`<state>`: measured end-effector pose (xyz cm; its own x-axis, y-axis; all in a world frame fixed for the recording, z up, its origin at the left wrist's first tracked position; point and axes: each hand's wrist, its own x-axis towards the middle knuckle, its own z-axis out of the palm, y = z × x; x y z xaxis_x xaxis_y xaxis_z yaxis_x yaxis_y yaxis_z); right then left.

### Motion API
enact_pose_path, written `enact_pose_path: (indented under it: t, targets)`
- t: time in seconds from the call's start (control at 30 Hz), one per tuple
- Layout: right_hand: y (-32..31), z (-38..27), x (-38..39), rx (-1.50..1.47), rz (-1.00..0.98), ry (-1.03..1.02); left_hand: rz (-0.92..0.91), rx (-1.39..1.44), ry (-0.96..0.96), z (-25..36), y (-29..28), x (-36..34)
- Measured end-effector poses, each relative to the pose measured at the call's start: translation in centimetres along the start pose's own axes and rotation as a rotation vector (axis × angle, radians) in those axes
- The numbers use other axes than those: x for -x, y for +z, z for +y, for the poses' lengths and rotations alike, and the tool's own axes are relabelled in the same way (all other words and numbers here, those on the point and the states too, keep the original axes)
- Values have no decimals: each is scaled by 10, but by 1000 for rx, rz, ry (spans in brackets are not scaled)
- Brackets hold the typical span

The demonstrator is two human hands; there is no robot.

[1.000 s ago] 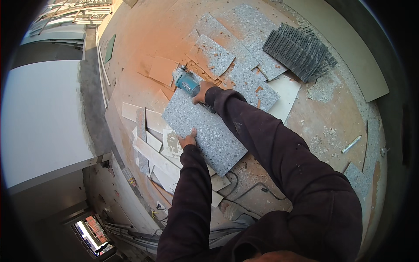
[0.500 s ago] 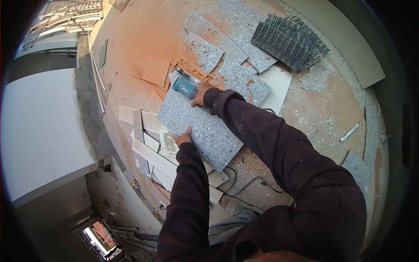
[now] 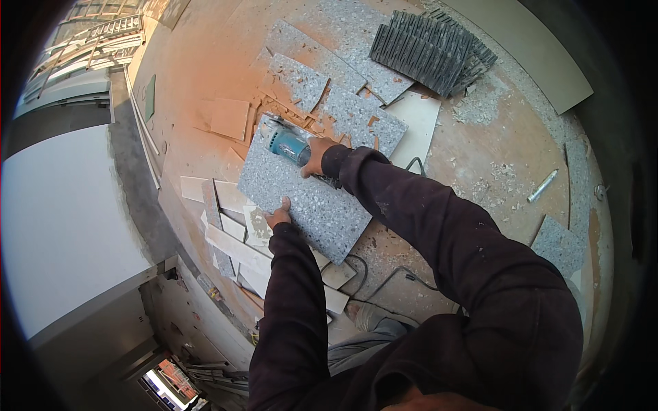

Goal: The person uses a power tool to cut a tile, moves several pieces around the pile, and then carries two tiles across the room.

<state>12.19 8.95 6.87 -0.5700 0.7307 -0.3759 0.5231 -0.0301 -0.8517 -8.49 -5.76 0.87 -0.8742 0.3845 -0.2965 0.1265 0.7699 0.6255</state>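
My right hand (image 3: 317, 156) is closed round a teal angle grinder (image 3: 288, 146), which is at the upper part of a large grey speckled tile (image 3: 322, 212). The grinder's head is near the tile's far edge; the exact contact of its disc is unclear. My left hand (image 3: 278, 214) grips the same tile's left edge. Under and around the tile lie white offcut strips (image 3: 243, 248), orange-dusted pieces (image 3: 229, 120) with small broken scraps, and other speckled tile pieces (image 3: 363, 127). A black cable (image 3: 384, 286) runs below the tile.
A stack of dark stone strips (image 3: 428, 51) sits at the upper right beside a large beige board (image 3: 531, 48). A white marker-like tube (image 3: 541, 185) and a speckled offcut (image 3: 558, 243) lie on the right. A white wall (image 3: 68, 219) and stacked timber (image 3: 110, 34) are on the left.
The view has shifted, so the surroundings appear higher and further left. The grinder sits slightly lower on the tile than a second ago, while both hands keep their holds.
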Motion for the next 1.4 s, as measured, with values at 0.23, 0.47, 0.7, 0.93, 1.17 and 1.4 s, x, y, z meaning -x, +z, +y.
enact_pose_path:
  t: [0.23,0.47,0.7,0.93,1.17,1.4]
  targets:
    - [-7,9,23,3,-60,59,-36,-145,10,-8,1,-12]
    - [-7,32,48,-26,-12,39,-101,-123,4,11,2,11]
    - [-10,41,85,-37,-2,33,-94,-193,22,1,-3,-1]
    - [-16,54,122,-53,-38,58,-142,-347,46,-29,-1,-39]
    - [-19,74,160,-36,-34,65,-55,-242,34,-36,4,-32]
    - [-30,83,198,-56,-86,128,-90,40,-116,8,0,15]
